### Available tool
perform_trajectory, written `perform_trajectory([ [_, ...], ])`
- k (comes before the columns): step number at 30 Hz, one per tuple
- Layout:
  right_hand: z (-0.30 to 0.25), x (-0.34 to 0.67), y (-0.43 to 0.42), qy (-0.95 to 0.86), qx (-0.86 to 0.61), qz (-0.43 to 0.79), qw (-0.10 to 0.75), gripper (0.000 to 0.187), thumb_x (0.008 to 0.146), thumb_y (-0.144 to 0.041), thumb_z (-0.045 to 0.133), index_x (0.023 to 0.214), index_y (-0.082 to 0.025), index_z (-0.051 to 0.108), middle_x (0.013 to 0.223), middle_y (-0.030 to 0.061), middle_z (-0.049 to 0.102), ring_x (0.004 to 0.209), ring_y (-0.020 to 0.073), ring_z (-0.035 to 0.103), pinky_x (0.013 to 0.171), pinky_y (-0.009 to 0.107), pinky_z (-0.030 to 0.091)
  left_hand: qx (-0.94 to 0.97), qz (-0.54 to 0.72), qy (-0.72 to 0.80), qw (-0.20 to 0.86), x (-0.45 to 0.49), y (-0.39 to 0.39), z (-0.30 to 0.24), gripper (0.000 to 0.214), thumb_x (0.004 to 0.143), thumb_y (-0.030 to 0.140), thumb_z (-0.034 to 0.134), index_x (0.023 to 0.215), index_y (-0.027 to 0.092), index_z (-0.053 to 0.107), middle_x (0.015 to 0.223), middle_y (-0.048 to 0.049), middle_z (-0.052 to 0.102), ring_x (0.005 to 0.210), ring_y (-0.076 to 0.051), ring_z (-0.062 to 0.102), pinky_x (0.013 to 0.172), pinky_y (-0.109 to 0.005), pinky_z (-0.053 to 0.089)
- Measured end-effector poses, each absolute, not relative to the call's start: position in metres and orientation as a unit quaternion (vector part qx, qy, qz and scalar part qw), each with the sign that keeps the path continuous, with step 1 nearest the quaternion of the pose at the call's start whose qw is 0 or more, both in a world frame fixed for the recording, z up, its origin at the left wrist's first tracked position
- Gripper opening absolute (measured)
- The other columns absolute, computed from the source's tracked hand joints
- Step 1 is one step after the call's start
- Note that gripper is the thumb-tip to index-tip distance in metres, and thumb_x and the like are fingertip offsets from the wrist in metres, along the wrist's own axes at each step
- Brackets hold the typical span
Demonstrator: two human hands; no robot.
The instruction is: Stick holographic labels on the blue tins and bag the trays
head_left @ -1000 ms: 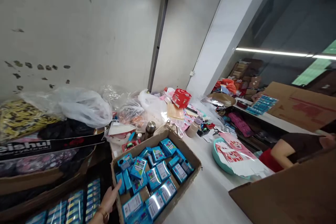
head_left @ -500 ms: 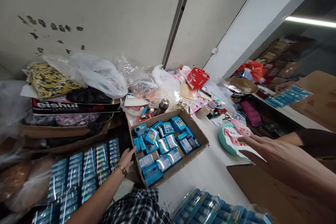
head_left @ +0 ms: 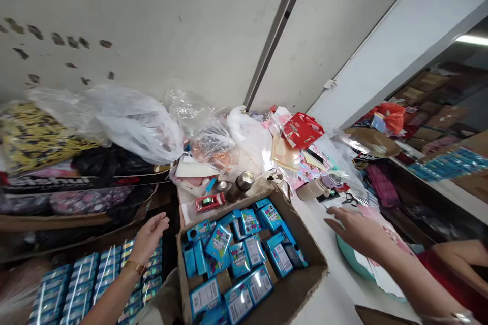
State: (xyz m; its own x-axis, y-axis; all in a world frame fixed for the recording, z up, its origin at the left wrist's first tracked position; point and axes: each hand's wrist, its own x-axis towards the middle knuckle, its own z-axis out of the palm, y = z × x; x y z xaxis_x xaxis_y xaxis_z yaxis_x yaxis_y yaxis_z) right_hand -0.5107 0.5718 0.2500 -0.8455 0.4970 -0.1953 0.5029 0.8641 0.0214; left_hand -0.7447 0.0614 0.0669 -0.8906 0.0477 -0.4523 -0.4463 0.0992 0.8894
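My left hand (head_left: 149,237), with a gold band at the wrist, hovers left of an open cardboard box (head_left: 322,266), above wrapped rows of blue packs (head_left: 86,269). Its fingers are loosely extended and nothing shows in them. Small blue printed packs (head_left: 219,241) lie loosely in the box, some overlapping, some label side up. My right hand (head_left: 356,233) is over the table to the right of the box, fingers stretched out and holding nothing visible. Below it sits a turquoise basin (head_left: 353,259) with pink-and-white printed sheets (head_left: 381,226), partly hidden by my forearm.
Behind the box stand a dark steel flask (head_left: 240,186), a red tape dispenser (head_left: 209,202) and a beige bottle (head_left: 314,188). Plastic bags (head_left: 249,137) and a red gift bag (head_left: 302,130) pile against the wall. Another person's arm (head_left: 463,259) shows at right.
My left hand has come off the box's left edge and moved left. My right hand has moved left, nearer the box. The view has shifted, and the box looks closer.
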Motion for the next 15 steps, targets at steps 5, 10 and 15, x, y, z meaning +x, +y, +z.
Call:
perform_trajectory([
  [5,0.167,-0.564,0.609,0.935,0.325,-0.068,0.125,0.027,0.091,-0.035,0.057,0.109,-0.020,0.070,0.110,0.0139,0.073,0.097,0.0306,0.072,0.082,0.039,0.050,0.064,0.578,0.786,0.208,-0.816,0.145,0.058,0.061,0.072,0.068,0.067,0.104,0.017,0.074,0.106,-0.0117,0.077,0.102,-0.032,0.070,0.093,-0.042,0.054],
  [10,0.117,-0.614,0.607,0.911,0.388,-0.120,0.070,0.042,0.095,-0.041,0.047,0.127,-0.018,0.062,0.130,0.0144,0.063,0.119,0.0297,0.061,0.099,0.039,0.044,0.259,0.484,0.767,0.333,-0.799,0.212,0.041,0.041,0.084,0.051,0.065,0.112,0.023,0.075,0.111,-0.0088,0.077,0.105,-0.029,0.071,0.095,-0.038,0.056],
  [15,0.101,-0.671,0.624,0.841,0.511,-0.177,0.022,0.059,0.101,-0.057,0.029,0.139,-0.017,0.050,0.127,0.0163,0.064,0.118,0.0298,0.061,0.097,0.041,0.046,0.339,0.411,0.777,0.337,-0.782,0.221,0.021,0.041,0.087,0.050,0.064,0.121,0.028,0.072,0.125,-0.0095,0.072,0.118,-0.028,0.066,0.103,-0.039,0.053],
])
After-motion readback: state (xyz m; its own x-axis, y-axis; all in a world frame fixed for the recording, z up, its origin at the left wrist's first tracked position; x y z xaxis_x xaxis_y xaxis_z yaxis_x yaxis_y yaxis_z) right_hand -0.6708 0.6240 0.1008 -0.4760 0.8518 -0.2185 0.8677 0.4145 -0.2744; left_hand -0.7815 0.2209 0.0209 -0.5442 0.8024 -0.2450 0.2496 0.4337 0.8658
